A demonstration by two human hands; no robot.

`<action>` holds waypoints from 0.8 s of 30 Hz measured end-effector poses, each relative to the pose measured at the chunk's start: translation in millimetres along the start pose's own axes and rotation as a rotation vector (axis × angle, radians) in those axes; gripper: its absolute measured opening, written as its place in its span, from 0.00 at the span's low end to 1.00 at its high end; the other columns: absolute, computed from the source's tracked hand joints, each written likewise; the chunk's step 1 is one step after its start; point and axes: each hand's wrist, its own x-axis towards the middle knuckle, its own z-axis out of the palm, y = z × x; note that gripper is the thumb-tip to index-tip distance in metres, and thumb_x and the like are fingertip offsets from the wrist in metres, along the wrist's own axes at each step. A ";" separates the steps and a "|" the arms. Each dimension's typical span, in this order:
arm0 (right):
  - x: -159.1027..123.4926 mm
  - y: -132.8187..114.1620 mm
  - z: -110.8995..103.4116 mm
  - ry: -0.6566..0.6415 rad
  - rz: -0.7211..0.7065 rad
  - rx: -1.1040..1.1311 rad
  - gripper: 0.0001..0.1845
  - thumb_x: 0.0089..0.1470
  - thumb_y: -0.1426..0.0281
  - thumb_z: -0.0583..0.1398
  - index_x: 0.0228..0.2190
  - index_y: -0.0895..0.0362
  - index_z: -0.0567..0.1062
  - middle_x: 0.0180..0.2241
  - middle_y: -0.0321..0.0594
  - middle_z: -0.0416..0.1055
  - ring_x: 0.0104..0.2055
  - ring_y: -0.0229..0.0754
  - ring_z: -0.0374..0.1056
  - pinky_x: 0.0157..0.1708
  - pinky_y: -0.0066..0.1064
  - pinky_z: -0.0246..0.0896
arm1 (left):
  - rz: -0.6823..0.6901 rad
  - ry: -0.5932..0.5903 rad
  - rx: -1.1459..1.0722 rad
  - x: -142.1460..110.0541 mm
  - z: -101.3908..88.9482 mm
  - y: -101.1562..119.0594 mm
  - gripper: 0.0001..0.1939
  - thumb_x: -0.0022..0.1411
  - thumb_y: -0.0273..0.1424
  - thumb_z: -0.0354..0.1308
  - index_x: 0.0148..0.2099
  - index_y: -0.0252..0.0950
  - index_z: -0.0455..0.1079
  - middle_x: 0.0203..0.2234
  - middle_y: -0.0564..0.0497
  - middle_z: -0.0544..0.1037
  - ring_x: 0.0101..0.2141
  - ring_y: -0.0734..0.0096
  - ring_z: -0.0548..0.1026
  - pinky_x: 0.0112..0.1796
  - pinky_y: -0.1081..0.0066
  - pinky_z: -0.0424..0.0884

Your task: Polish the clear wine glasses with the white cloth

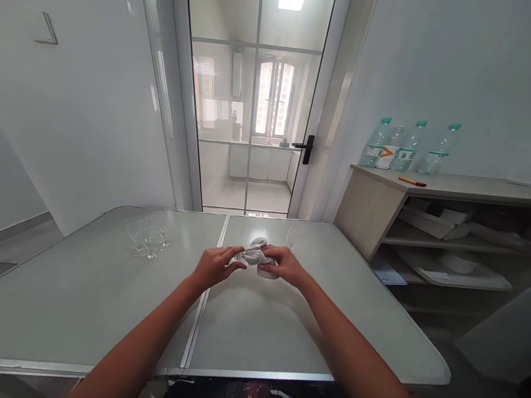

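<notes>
Above the middle of the table, my two hands come together around a bunched white cloth point(255, 254). My left hand point(215, 266) is closed at its left side, with thumb and fingers around what looks like a small clear glass point(237, 258), mostly hidden by fingers and cloth. My right hand point(286, 266) is closed on the cloth from the right, and part of the cloth hangs below its fingers. Just behind the right hand, a clear glass point(295, 236) stands on the table. Several clear stemmed glasses point(147, 237) are grouped at the table's left.
The pale table point(102, 308) has a metal seam down its middle. Behind it is a glass door point(254, 94) with a black handle. At right, a wooden shelf unit point(371, 205) holds trays and a bowl, with several plastic bottles point(407, 153) and an orange pen-like item point(411, 181) on top.
</notes>
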 end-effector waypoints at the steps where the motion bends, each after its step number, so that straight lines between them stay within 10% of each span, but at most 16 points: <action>1: 0.1 0.6 -0.3 0.042 -0.010 0.006 0.15 0.53 0.60 0.69 0.40 0.56 0.82 0.41 0.42 0.71 0.46 0.48 0.67 0.49 0.39 0.62 | -0.013 0.005 0.005 0.3 0.1 0.4 0.19 0.67 0.45 0.61 0.52 0.38 0.74 0.29 0.51 0.83 0.25 0.73 0.79 0.30 0.73 0.65; 8: -1.2 0.8 4.3 0.234 0.049 -0.017 0.27 0.44 0.61 0.73 0.46 0.51 0.76 0.52 0.42 0.61 0.45 0.42 0.68 0.43 0.35 0.67 | -0.016 0.019 0.031 -0.5 1.4 -2.1 0.20 0.67 0.46 0.60 0.51 0.38 0.74 0.28 0.51 0.83 0.25 0.73 0.78 0.29 0.73 0.64; 13: -2.2 -1.0 2.1 0.288 0.102 -0.052 0.19 0.48 0.58 0.70 0.39 0.55 0.77 0.36 0.36 0.72 0.37 0.41 0.66 0.37 0.31 0.62 | -0.031 0.053 0.052 -0.6 2.1 -3.5 0.19 0.66 0.46 0.61 0.51 0.38 0.74 0.30 0.51 0.84 0.25 0.72 0.79 0.28 0.72 0.64; 24: -5.2 -7.9 9.3 -0.012 0.451 0.349 0.25 0.61 0.47 0.57 0.31 0.57 0.71 0.20 0.29 0.60 0.16 0.32 0.53 0.15 0.26 0.52 | 0.136 -0.032 0.067 -4.9 9.5 -2.2 0.13 0.69 0.40 0.60 0.52 0.41 0.72 0.42 0.48 0.85 0.35 0.67 0.83 0.32 0.71 0.69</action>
